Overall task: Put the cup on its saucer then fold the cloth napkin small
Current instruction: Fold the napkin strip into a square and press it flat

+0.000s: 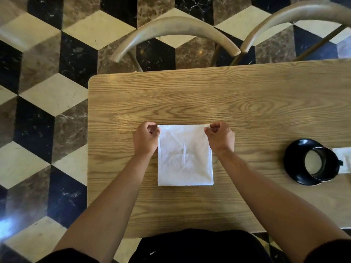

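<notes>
Dark clothes (199, 247) sat closest, at the bottom edge. Wood table (266, 103) stood on a floor (38, 103) w/ black, brown & cream tiles; 2 chairs (174, 29) behind. White napkin (185, 156) lay flat mid-table, long side running away from the person. Left hand (146, 138) & right hand (220, 137) each pinched a far corner. Black cup (321, 164) sat on its saucer (293, 162), far right.

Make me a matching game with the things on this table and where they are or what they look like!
Things:
1. white cloth napkin
2. black cup
3. black round saucer
4. curved wooden chair back

Descriptions:
A. beyond the table's far edge
B. under the cup
C. far corners pinched by both hands
D. sitting on the saucer, at the right

Pairs: 1-C, 2-D, 3-B, 4-A
</notes>
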The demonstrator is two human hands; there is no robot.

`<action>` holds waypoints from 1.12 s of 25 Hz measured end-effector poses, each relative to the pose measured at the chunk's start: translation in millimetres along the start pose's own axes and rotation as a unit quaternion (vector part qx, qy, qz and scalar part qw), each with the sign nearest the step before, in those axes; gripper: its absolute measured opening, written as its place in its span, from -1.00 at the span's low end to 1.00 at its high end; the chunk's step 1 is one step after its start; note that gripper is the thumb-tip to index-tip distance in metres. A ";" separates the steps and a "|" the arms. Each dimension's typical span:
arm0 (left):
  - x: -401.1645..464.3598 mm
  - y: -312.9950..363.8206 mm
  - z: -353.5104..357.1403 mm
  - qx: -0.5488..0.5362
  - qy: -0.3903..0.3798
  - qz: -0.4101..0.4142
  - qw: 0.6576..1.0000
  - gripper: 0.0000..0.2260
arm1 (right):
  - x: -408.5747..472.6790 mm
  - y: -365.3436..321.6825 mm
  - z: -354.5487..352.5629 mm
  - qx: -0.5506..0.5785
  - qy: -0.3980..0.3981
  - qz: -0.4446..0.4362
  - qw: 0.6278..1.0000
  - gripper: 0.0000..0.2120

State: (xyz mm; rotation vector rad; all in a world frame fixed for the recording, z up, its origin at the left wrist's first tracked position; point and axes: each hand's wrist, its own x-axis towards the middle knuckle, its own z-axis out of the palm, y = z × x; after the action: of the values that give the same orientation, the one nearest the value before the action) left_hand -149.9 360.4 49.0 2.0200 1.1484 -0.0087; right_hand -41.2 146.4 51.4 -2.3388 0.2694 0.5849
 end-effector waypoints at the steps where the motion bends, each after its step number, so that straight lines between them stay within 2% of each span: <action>1: -1.9 -0.3 -0.2 0.005 0.003 0.013 1.000 -0.82 | -1.5 0.2 1.4 0.000 0.006 0.000 1.000 -0.89; 5: -13.1 -6.5 -1.9 0.046 0.011 0.092 0.995 -0.78 | -4.7 0.2 1.4 -0.007 0.017 0.000 1.000 -0.96; 8: -26.3 -19.7 -2.6 0.141 0.070 0.235 0.959 -0.70 | -10.2 -0.5 -1.7 -0.015 0.036 -0.011 0.999 -0.86; 9: -29.5 -24.9 -2.1 0.172 0.068 0.291 0.939 -0.66 | -14.8 -1.4 -1.7 -0.040 0.061 -0.046 0.996 -0.81; 11: -33.2 -30.0 0.8 0.220 0.016 0.360 0.907 -0.56 | -27.6 -5.8 4.8 -0.104 0.106 -0.167 0.975 -0.74; 14: -31.3 -36.7 6.1 0.270 -0.048 0.379 0.884 -0.45 | -52.7 -13.5 33.7 -0.157 0.047 -0.332 0.929 -0.61; 16: -29.8 -46.3 7.4 0.285 -0.056 0.395 0.872 -0.42 | -69.1 -12.8 56.4 -0.174 -0.018 -0.387 0.906 -0.54; 19: -28.7 -61.3 5.6 0.288 -0.050 0.417 0.861 -0.36 | -83.0 -11.5 84.0 -0.180 -0.077 -0.405 0.893 -0.41; 23: -19.5 -71.8 11.3 0.320 -0.051 0.418 0.849 -0.33 | -79.7 -11.8 111.0 -0.211 -0.065 -0.409 0.885 -0.31; 28: -14.0 -81.1 22.4 0.385 -0.049 0.396 0.832 -0.27 | -70.2 2.1 124.2 -0.267 -0.053 -0.401 0.875 -0.29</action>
State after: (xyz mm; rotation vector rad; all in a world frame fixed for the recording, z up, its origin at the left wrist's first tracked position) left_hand -209.1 358.1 -12.4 3.0384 0.1253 -0.1809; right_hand -145.1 231.4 2.9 -2.6060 -0.9988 0.3796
